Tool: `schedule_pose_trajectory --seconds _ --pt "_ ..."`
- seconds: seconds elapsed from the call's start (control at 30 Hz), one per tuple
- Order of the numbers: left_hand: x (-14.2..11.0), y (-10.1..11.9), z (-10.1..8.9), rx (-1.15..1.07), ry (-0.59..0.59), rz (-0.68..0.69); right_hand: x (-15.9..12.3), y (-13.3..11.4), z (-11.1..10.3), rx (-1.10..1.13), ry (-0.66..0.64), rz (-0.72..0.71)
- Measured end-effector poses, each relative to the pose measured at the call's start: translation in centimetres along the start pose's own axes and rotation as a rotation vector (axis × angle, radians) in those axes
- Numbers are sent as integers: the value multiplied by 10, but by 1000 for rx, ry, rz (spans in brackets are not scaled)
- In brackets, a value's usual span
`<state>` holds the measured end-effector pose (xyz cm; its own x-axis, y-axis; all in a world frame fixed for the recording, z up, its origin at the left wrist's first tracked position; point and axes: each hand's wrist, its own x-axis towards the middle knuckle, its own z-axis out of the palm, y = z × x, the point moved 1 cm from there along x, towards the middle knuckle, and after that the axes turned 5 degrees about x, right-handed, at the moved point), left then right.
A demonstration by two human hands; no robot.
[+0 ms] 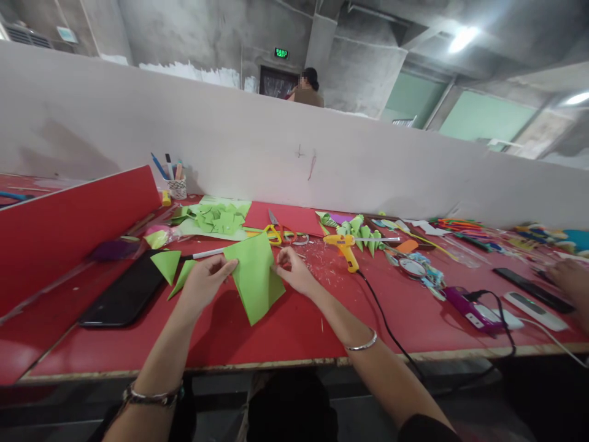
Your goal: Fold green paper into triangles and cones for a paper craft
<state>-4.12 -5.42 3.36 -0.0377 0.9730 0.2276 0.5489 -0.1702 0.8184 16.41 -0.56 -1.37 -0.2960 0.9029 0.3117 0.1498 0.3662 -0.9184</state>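
Observation:
A sheet of light green paper [253, 276], slightly curved with a corner pointing down, is held up over the red table. My left hand [209, 279] pinches its left edge between thumb and fingers. At the opposite edge, my right hand [294, 270] has its fingers curled together on the paper. Beside my left hand lie a folded green paper cone [167, 265] and a second green piece partly hidden behind the hand. Behind the sheet are yellow-handled scissors [275, 234] and orange-handled scissors [288, 232]. To the right of my right hand lies a yellow glue gun [345, 245].
A black phone [124, 291] lies left. Green paper scraps [216, 218] and a pen cup [177, 186] stand behind. Rolled green cones [363, 233], a purple power strip [473, 310] and cables are right. Another person's hand [570, 279] rests at far right. A white partition [257, 147] rises behind.

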Motion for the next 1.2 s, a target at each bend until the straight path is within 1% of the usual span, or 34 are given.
schedule_pose_trajectory --seconds 0.07,0.1,0.13,0.17,0.2,0.23,0.3,0.33,0.37,0.4,0.43,0.53,0.57,0.63,0.73,0.77,0.83,0.93,1.0,1.07,1.13,1.2 --pt "-1 2 1 3 56 -4 -1 -4 0 -48 58 -35" --pt "-2 3 3 -2 81 1 -2 -7 1 -60 71 -52" --pt "-3 4 4 -11 98 10 -3 -10 2 -57 56 -62" --pt "-3 5 7 -27 103 25 -4 -13 4 -38 8 -61" --pt "-4 6 10 -56 87 40 -6 -17 7 -5 -68 -53" --pt "-5 7 13 -99 49 57 -8 -20 10 38 -158 -36" --pt "-8 10 22 -206 -62 83 -13 -28 17 137 -315 0" --pt "-9 12 26 -253 -112 89 -14 -33 20 180 -371 12" --pt "-11 14 29 -289 -136 89 -15 -37 22 206 -402 15" --pt "-12 15 31 -308 -130 86 -16 -41 24 215 -419 13" --pt "-13 16 33 -312 -98 80 -16 -46 25 208 -427 10" --pt "-15 19 35 -274 30 76 -17 -60 27 146 -433 -5" --pt "-15 20 35 -259 53 86 -17 -64 28 118 -428 -3" --pt "-15 22 36 -240 55 107 -20 -70 29 27 -392 26" --pt "-14 25 39 -243 -28 107 -26 -74 31 -118 -325 117" --pt "-14 26 40 -250 -63 107 -28 -74 30 -126 -308 141" --pt "-14 28 40 -262 -108 116 -28 -73 26 -58 -264 179" --pt "-12 30 36 -271 -119 114 -25 -68 10 74 -167 232" --pt "-10 29 31 -281 -139 78 -23 -61 -4 66 -130 265" --pt "-8 27 24 -269 -201 48 -23 -52 -18 44 -48 330" --pt "-4 21 14 -208 -235 34 -25 -42 -30 59 16 387" --pt "-1 13 3 -95 -224 22 -28 -34 -39 49 61 411"
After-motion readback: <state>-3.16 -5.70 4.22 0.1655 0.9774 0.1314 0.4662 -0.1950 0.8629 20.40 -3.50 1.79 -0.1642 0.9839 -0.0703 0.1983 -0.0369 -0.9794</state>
